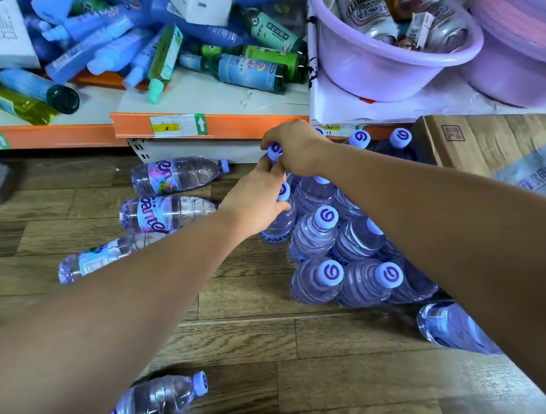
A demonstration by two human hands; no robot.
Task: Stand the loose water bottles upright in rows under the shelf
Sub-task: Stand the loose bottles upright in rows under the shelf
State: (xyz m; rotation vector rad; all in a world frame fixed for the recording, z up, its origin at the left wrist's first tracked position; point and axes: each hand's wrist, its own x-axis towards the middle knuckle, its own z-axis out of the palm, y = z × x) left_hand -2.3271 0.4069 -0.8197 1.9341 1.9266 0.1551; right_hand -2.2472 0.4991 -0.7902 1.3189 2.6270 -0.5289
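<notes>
Several clear water bottles with lilac caps stand upright in rows (324,233) on the wooden floor at the orange shelf edge (180,126). My right hand (297,147) is closed around the cap and neck of an upright bottle (275,150) at the back left of the group. My left hand (256,199) grips the neck of another upright bottle (280,220) just in front of it. Three loose bottles lie on their sides to the left (173,175) (164,213) (100,259). Two more lie near me (161,399) (450,329).
The shelf above holds a jumble of blue and green bottles (242,69) and boxes. Two lilac plastic basins (388,63) sit on the right part of the shelf. A cardboard box (482,147) stands on the floor at the right, beside the rows.
</notes>
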